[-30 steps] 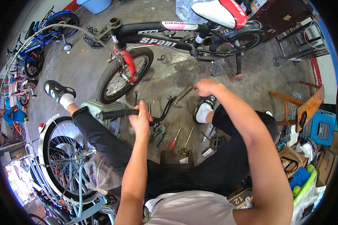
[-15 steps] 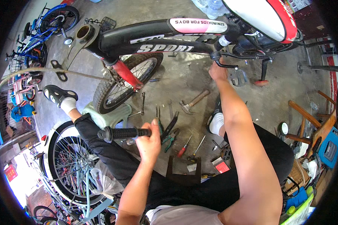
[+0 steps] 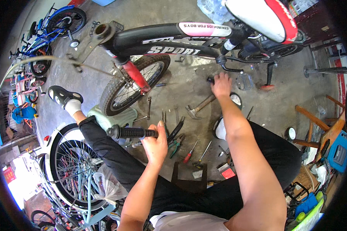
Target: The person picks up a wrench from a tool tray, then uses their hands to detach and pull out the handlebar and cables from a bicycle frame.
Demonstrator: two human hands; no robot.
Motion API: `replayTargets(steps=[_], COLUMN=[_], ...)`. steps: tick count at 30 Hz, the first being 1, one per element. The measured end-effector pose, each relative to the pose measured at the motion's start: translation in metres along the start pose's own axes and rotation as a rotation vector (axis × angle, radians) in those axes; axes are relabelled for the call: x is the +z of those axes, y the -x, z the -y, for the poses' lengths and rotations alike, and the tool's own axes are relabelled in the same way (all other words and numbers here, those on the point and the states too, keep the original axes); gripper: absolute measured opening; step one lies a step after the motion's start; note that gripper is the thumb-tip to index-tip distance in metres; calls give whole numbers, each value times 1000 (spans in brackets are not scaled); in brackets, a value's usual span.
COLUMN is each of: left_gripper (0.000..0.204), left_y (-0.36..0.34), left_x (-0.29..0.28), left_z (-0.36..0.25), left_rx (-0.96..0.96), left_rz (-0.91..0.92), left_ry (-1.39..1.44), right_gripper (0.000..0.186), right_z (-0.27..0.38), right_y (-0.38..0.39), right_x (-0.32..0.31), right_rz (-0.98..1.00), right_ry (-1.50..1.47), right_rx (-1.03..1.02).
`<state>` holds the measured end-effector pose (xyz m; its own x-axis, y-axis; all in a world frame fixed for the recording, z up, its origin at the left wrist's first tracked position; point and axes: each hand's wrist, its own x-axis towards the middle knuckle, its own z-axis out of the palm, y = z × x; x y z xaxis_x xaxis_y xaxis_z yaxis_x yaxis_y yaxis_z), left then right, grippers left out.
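Observation:
My left hand (image 3: 156, 145) is closed around one end of a black ribbed handlebar grip (image 3: 132, 133), held above my left knee; its flanged end points left. My right hand (image 3: 221, 85) reaches down near the crank of a black children's bicycle (image 3: 169, 40). Its fingers are bent over a short dark cylindrical piece (image 3: 210, 80), whose end sticks out left of the hand; the rest is hidden. The bicycle has a red fork (image 3: 137, 77) and a knobby front wheel (image 3: 115, 94); its head tube (image 3: 102, 30) is open at the top, with no handlebar in it.
A hammer (image 3: 200, 107), pliers (image 3: 176, 146), screwdrivers (image 3: 190, 152) and wrenches lie on the concrete floor before me. A pale green stool (image 3: 119, 117) stands by the front wheel. Other bicycles (image 3: 71, 165) crowd the left; a wooden chair (image 3: 316, 119) and blue case (image 3: 340, 152) are at right.
My right hand has drawn back from beside the crank toward me, and a dark cylindrical piece now shows at its fingers. My left hand keeps its grip. The view has shifted slightly.

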<state>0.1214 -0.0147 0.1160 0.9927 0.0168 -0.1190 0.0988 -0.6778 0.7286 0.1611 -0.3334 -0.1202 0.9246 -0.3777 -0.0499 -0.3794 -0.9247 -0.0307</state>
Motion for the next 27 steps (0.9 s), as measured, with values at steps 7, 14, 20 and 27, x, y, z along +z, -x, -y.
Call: replayTargets(steps=[7,14,20,27], left_gripper=[45,45,41,48], left_y=[11,33,54,95], left_x=[-5,-9,-117,-205], left_z=[-3,34,-8,-30], left_rx=[7,10,-224,82], left_rz=[-58,-78,11,119], left_ry=[29,219,1071,1543], right_gripper=[33,37,36,34], right_z=[42,37,19,2], right_y=[42,56,106,101], right_x=[-95,-311,-427,-436], right_rz=[-108,-135,-129,-298], right_ry=[-559,-369,-371,-554], right_rx=[-302,-824,-767,-582])
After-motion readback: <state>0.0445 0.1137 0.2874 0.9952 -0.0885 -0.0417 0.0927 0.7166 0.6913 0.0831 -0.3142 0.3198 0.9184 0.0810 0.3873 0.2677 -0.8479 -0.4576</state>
